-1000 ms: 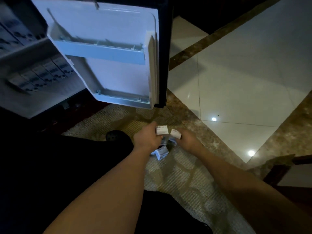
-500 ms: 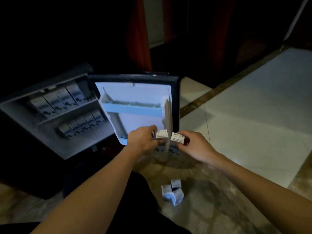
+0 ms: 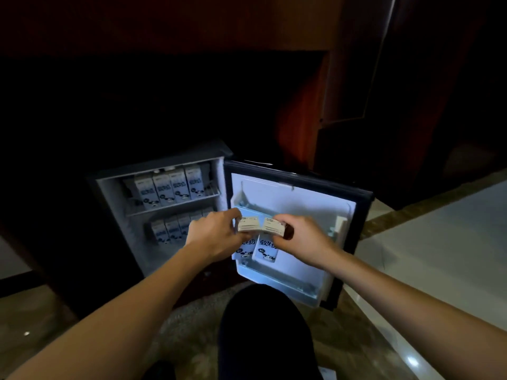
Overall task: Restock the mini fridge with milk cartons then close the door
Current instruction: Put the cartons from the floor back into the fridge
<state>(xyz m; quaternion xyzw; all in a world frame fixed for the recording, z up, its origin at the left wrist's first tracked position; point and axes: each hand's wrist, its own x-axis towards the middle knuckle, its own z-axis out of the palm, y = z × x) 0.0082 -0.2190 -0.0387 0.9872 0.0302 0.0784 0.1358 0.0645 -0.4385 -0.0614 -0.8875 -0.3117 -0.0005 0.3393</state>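
Note:
The mini fridge (image 3: pixel 109 187) stands open, its door (image 3: pixel 301 204) swung out to the right. Several blue-and-white milk cartons fill the upper shelf (image 3: pixel 170 187) and the lower shelf (image 3: pixel 170 229). My left hand (image 3: pixel 214 234) grips one milk carton (image 3: pixel 247 249) by its top. My right hand (image 3: pixel 304 237) grips a second carton (image 3: pixel 267 250) the same way. Both cartons hang upright side by side in front of the door, above the lower door rack (image 3: pixel 279 281) and level with the upper door rack (image 3: pixel 247 212).
My dark-clad knee (image 3: pixel 263 319) is below the door. A patterned rug (image 3: pixel 192 319) covers the floor in front. Pale glossy tiles (image 3: pixel 439 256) with a brown marble border lie to the right. Dark wooden furniture rises behind the fridge.
Both hands lifted a carton each from the pile on the rug and carried them up to the open door. My view rose from the floor to the fridge.

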